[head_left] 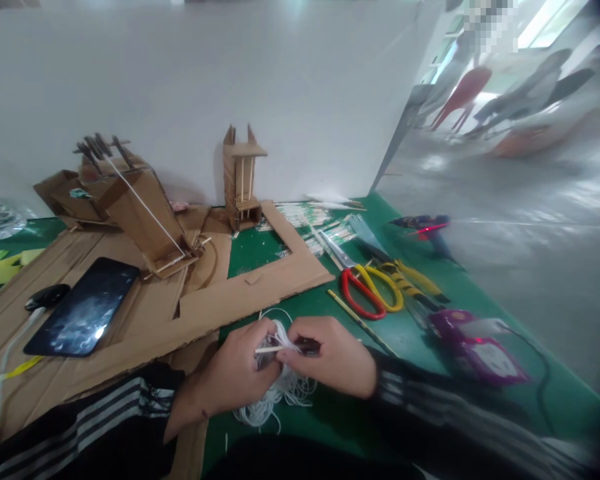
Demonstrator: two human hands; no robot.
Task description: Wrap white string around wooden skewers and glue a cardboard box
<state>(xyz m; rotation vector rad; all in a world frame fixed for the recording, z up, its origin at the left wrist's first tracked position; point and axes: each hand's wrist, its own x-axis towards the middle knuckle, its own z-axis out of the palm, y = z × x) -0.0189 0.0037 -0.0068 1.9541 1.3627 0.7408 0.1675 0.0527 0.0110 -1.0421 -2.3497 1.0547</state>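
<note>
My left hand (233, 373) and my right hand (330, 357) meet low in the middle of the view, over a green mat (420, 333). Together they pinch a thin pale stick (269, 349) wrapped in white string (280, 393). A loose tangle of that string hangs and lies under both hands. A small dark piece sits at my right fingertips; I cannot tell what it is. Both sleeves are black with white stripes.
Flat cardboard sheets (230, 293) lie left of my hands, with a dark phone (83, 307) on them. Cardboard models (140, 207) and a small tower (241, 180) stand by the white wall. Scissors (370, 287), a glue gun (425, 230), sticks and a purple device (475, 347) lie right.
</note>
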